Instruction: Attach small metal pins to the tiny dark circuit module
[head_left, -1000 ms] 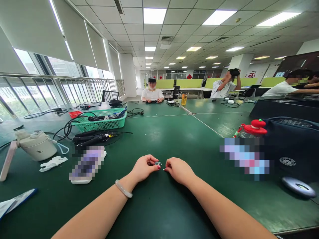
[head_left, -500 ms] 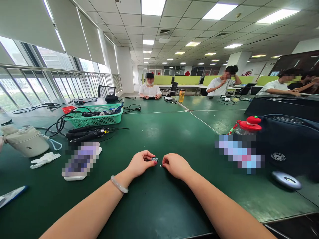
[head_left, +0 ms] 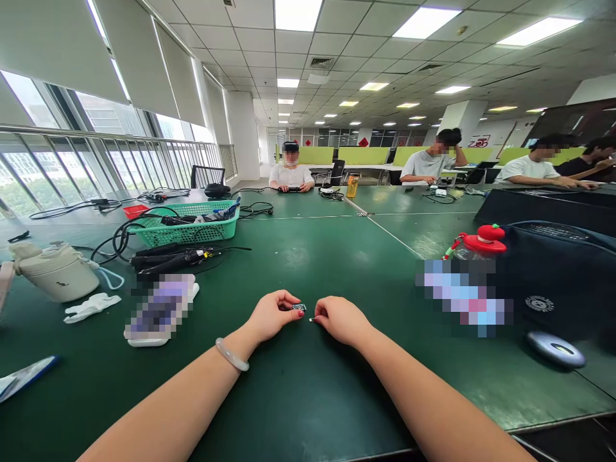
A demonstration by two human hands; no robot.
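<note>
Between thumb and fingers, my left hand pinches a small dark circuit board with light specks on it. A pale bangle circles that wrist. Just to the right, my right hand is closed in a pinch on a tiny white piece, too small to name. A narrow gap separates the board from the white piece. Both hands are low over the green table, near its front. The inner fingers of my right hand are partly hidden behind its back.
On the left are a green basket of cables, a black folded device, a phone and a cream bottle. To the right lie a red-lidded bottle, a dark bag and a mouse. Several people sit beyond.
The view has shifted slightly, so everything sits a little further right. Both hands keep nearly the same pose and hold. At the far right, a person's arm has lowered toward the table.
</note>
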